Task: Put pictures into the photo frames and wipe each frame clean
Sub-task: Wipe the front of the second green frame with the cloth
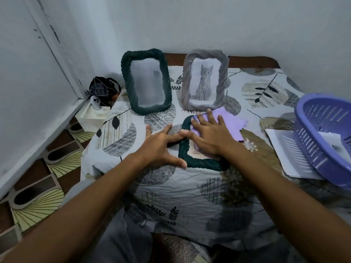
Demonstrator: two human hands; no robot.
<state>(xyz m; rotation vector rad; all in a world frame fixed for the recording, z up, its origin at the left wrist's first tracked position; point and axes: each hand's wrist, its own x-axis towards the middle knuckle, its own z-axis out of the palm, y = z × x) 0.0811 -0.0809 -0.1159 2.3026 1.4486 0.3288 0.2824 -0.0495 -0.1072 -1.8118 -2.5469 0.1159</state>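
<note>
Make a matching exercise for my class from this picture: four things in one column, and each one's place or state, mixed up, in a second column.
Things
1. grey twisted-rim photo frame
2. dark green twisted-rim frame lying flat
3. lilac wiping cloth
4. purple slotted plastic basket

Places or states
A. at the table's right edge, on white paper sheets
B. standing upright, holding a cat picture
C. pressed under the right hand
D. steadied by the left hand on the tablecloth

Pairs: 1-B, 2-D, 3-C, 4-A

The right hand [207, 133] and purple cloth [230, 123] hide most of the lying frame's [201, 164] picture; the basket [322, 137] is cut off at the picture's right edge.
</note>
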